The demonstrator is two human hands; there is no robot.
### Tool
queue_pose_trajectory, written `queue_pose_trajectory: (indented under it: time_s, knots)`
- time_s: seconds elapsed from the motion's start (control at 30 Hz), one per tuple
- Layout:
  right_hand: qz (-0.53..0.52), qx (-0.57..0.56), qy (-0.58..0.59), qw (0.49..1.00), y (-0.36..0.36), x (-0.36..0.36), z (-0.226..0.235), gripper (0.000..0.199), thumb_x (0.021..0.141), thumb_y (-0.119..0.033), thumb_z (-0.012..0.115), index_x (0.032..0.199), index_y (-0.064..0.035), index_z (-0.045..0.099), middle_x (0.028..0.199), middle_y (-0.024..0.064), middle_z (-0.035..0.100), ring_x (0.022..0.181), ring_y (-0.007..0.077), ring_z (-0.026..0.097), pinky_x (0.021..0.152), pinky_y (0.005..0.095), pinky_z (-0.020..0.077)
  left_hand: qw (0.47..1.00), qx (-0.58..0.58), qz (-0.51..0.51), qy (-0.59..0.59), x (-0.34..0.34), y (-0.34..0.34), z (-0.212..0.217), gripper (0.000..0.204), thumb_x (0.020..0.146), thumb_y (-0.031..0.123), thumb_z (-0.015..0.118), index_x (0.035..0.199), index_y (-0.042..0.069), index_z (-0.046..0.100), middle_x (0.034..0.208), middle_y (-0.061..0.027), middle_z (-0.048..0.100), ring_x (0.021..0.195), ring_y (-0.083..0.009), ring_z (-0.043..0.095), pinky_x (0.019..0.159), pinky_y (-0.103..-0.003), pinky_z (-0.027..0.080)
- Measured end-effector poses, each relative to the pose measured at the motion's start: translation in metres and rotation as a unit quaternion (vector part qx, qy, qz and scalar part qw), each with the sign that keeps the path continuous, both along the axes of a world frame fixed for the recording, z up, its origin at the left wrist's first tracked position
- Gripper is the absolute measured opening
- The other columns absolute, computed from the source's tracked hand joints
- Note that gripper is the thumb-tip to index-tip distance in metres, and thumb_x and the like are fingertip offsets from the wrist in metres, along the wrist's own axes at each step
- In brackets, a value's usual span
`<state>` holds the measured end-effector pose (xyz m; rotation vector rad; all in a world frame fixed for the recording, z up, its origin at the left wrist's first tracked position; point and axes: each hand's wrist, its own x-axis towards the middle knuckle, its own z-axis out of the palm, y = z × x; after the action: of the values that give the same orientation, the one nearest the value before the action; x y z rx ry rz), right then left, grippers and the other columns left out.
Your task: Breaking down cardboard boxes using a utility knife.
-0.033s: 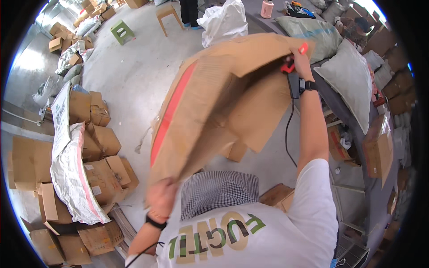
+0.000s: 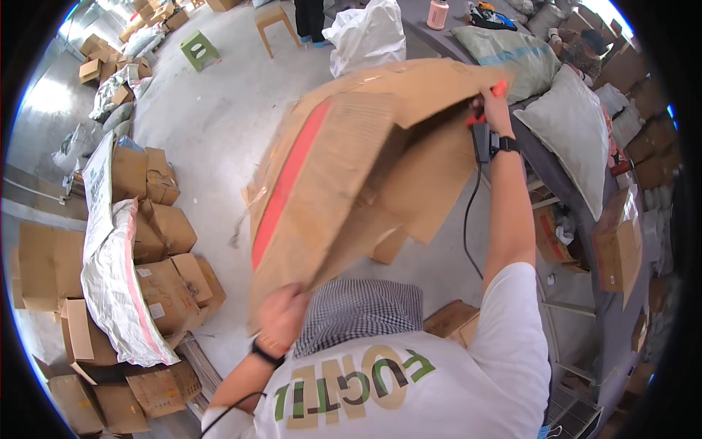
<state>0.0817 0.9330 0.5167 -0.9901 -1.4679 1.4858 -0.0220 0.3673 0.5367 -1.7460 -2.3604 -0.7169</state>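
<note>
A large brown cardboard box (image 2: 322, 183) with a red stripe hangs tilted in front of me, its flaps loose and its inside partly in view. At its near left corner my left hand (image 2: 284, 313) is closed on the cardboard, somewhat blurred. My right hand (image 2: 494, 106) is closed at the box's far right edge. A red object (image 2: 499, 88) shows at its fingers, its kind unclear and part of it hidden by the hand. A black device (image 2: 482, 141) with a cable sits by my right wrist.
Open cartons (image 2: 168, 293) and a white woven sack (image 2: 121, 293) line the left. A green stool (image 2: 199, 50), a wooden stool (image 2: 276, 31) and a white bag (image 2: 365, 36) stand beyond the box. Full sacks (image 2: 567, 132) lie on the grey-covered table (image 2: 528, 139) at right.
My left hand and the near left corner of the box have shifted right. The box has turned slightly, and my right hand has dipped a little.
</note>
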Motion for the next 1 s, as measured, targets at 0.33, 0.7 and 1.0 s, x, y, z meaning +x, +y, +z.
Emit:
queue_pose_trajectory:
  time_s: [0.33,0.7,1.0]
  knots:
    - [0.084,-0.109,-0.492,0.860,-0.312,0.221,-0.248,0.030,0.085,-0.028,0.048,0.081,-0.0005,0.059,0.074,0.0227,0.061,0.073,0.0376,0.060,0.063,0.0441,0.0464,0.805,-0.383,-0.391,-0.229,0.021,0.106,-0.161,0.035,0.084,0.033,0.054,0.105,0.006,0.058,0.096,-0.0167,0.062,0.090,-0.0336,0.058,0.078,-0.042,0.046]
    - [-0.170,-0.422,-0.575,0.680,-0.726,0.260,-0.201,0.034,0.083,-0.029,0.047,0.086,0.0015,0.062,0.087,0.0265,0.060,0.086,0.0418,0.058,0.076,0.0496,0.0446,0.691,-0.617,-0.374,-0.047,-0.163,0.036,-0.292,0.037,0.082,0.033,0.056,0.105,0.005,0.059,0.102,-0.0208,0.061,0.097,-0.0362,0.057,0.083,-0.043,0.045]
    - [-0.404,-0.412,-0.455,0.678,-0.797,0.249,-0.201,0.040,0.087,-0.038,0.042,0.085,-0.0022,0.060,0.084,0.0236,0.062,0.084,0.0410,0.057,0.076,0.0484,0.0440,0.730,-0.471,-0.493,0.054,0.009,0.126,-0.269,0.035,0.082,0.029,0.056,0.107,0.003,0.059,0.104,-0.0215,0.060,0.096,-0.0364,0.057,0.081,-0.043,0.047]
